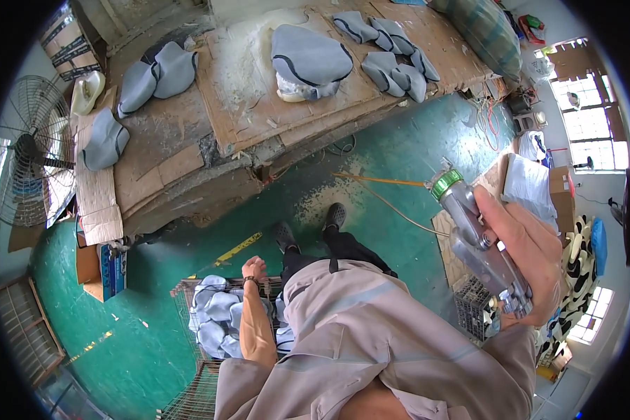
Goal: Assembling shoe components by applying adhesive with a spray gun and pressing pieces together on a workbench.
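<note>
My right hand is closed around a metal spray gun with a green ring at its front end, raised at the right. A thin hose shows beyond the gun. At the lower left my left hand hangs loosely, fingers a little bent and nothing visible in it. Close beside it, a wire cage holds a pile of grey fabric pieces. On the cardboard-covered workbench a large grey cushion-like piece with black edging rests on whitish foam, apart from both hands.
More grey black-edged pieces lie on the bench, left and right. A large fan stands at the far left. Cardboard boxes sit below the bench's left end. A black crate is near my right forearm. Loose wires hang at the bench's right end.
</note>
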### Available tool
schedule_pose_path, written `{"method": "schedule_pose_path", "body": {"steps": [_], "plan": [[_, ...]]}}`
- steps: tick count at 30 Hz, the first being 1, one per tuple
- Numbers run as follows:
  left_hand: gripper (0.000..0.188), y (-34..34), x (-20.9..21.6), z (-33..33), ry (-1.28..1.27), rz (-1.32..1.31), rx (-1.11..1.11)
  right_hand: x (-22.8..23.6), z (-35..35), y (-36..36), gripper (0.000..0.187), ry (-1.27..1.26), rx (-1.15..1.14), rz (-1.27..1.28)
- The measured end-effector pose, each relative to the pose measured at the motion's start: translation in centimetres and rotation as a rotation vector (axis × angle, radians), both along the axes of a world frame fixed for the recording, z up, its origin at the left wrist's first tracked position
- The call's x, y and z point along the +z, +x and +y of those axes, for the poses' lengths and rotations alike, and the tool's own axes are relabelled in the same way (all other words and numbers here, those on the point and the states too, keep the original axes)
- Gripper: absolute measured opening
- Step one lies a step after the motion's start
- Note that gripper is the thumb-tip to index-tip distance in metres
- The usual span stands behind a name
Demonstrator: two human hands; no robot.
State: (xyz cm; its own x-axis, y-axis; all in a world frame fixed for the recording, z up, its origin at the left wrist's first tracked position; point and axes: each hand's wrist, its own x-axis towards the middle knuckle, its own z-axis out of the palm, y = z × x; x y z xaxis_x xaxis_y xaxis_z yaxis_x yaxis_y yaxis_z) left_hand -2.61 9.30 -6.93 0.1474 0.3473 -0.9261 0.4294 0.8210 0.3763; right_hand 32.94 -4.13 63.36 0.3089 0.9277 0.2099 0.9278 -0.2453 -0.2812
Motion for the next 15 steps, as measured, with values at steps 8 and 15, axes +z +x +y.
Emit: {"method": "schedule_pose_path", "body": {"steps": [8, 15], "plan": [[0.031, 5.6, 2.3, 3.1, 0.132, -0.066, -0.101, 0.4, -3.1, -2.3, 0.069, -0.055, 0.067, -0.066], [0.029, 12.9, 6.7, 6.3, 0.330, -0.207, -0.064, -1.6, -7.8, 0.4, 0.068, -0.080, 0.012, 0.106]]}}
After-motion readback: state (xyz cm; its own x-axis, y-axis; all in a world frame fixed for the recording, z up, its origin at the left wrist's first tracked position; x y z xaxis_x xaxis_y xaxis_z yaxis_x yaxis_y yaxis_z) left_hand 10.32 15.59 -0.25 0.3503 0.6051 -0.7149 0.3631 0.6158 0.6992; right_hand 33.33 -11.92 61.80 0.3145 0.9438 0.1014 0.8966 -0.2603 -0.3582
